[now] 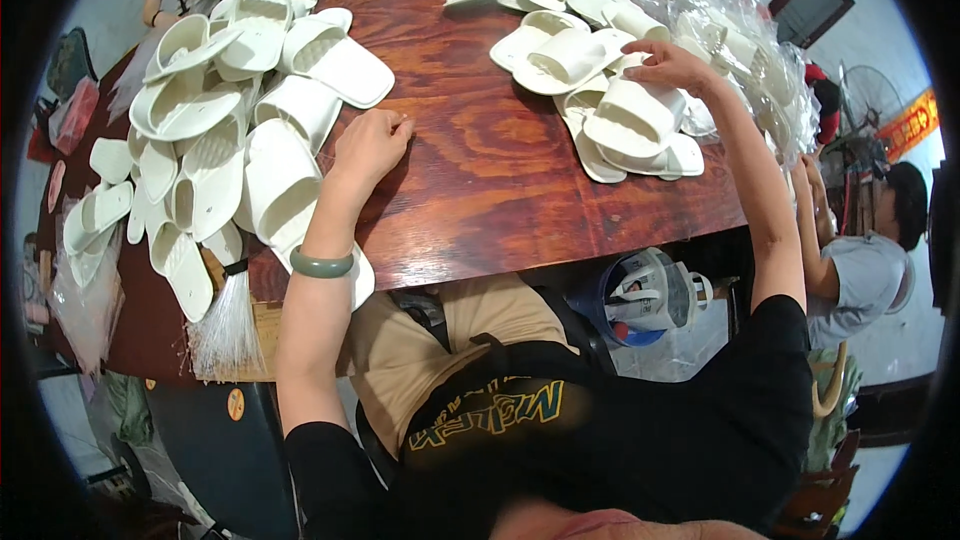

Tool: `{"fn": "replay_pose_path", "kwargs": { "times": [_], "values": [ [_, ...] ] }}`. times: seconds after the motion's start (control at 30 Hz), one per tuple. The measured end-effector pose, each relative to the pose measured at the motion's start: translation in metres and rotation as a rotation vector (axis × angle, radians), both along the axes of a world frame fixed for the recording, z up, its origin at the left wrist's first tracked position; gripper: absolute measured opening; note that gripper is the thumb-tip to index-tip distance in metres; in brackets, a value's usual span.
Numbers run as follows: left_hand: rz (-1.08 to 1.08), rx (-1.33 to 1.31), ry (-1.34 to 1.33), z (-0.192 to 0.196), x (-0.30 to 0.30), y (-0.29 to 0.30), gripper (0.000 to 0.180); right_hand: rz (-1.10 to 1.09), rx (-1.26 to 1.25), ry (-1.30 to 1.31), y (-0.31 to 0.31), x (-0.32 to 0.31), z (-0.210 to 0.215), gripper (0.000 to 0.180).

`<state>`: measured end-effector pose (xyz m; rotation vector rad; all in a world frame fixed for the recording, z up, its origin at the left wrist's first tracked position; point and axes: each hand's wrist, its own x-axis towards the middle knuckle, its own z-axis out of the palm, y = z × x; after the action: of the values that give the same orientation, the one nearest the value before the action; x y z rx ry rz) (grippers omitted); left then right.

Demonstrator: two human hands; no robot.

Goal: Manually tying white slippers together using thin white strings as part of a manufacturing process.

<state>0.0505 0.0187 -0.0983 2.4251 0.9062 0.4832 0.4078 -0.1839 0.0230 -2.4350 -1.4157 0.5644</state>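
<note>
My left hand [372, 147] rests on the table with its fingers curled in, and I see nothing in them. Just left of it lies a heap of white slide slippers [283, 183], overlapping and turned different ways. On the right side, my right hand [672, 68] reaches over a smaller pile and grips a white slipper [637, 112] by its upper edge, thumb and fingers on either side. Beside that slipper lies another white slipper [565, 55]. Part of the right hand's grip is hidden by the slippers.
The glossy reddish-brown table [470, 140] carries more slippers along its far edge. Clear plastic bags [740, 35] pile up at the right. A bundle of clear plastic strands [226, 325] hangs at the near left edge. Below stands a blue bucket [610, 315]. Other people [865, 265] sit around the table.
</note>
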Motion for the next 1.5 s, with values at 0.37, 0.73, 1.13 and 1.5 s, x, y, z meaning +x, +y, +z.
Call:
{"fn": "replay_pose_path", "kwargs": {
  "times": [0.37, 0.73, 1.13, 1.5],
  "values": [
    [0.132, 0.021, -0.143, 0.000, -0.005, 0.003, 0.040, -0.146, 0.108, 0.650, 0.038, -0.052, -0.028, 0.021],
    [0.234, -0.260, -0.434, 0.015, -0.017, 0.025, 0.055, -0.321, 0.474, 1.472, 0.048, -0.221, -0.049, 0.040],
    [0.035, -0.190, -0.215, -0.034, -0.001, 0.040, 0.047, 0.467, 0.541, -0.327, 0.028, -0.166, -0.093, 0.042],
    [-0.004, -0.327, -0.316, -0.049, 0.020, 0.042, 0.030, 0.375, 0.331, -0.681, 0.056, -0.108, -0.104, 0.031]
  ]
}}
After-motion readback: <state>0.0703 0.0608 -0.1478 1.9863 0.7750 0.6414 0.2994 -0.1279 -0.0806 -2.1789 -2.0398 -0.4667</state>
